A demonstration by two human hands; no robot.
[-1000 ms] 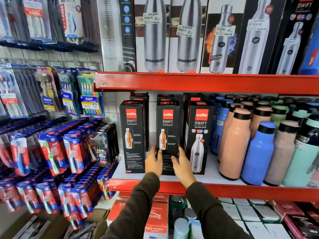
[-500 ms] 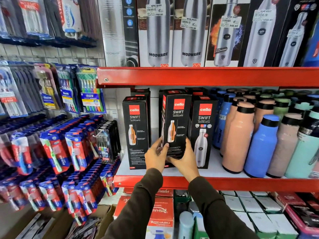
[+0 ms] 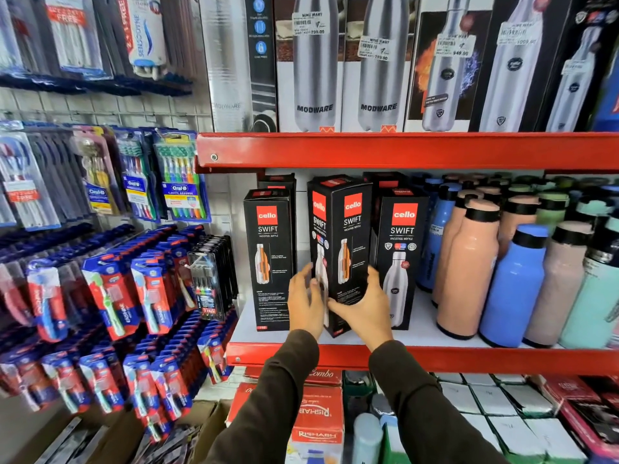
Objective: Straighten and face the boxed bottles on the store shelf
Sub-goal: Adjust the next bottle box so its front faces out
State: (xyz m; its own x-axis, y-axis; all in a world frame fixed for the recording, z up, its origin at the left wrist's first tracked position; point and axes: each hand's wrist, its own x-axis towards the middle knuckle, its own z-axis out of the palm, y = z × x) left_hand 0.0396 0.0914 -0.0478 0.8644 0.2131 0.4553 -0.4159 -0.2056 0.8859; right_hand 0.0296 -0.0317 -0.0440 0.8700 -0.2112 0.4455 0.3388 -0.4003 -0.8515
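Note:
Three black "cello SWIFT" bottle boxes stand at the front of the white shelf point(image 3: 422, 333) with the red front lip. The middle box point(image 3: 348, 229) is turned corner-on, so two of its faces show, and it tilts slightly. My left hand point(image 3: 303, 303), blurred, presses on its lower left face. My right hand point(image 3: 365, 306) wraps its lower right edge. The left box point(image 3: 268, 249) and the right box point(image 3: 400, 249) face forward, the right one partly behind my right hand. More black boxes point(image 3: 278, 180) stand in a row behind.
Loose peach, blue and mint bottles point(image 3: 469, 269) crowd the shelf to the right of the boxes. The red upper shelf point(image 3: 402, 150) carries tall steel-bottle boxes point(image 3: 315, 61). Toothbrush packs point(image 3: 117, 289) hang on the left. Red and white boxes point(image 3: 318, 413) fill the level below.
The middle box came up and forward from its flat-facing spot and has been rotated, so its corner now points at me. Both hands moved up along it.

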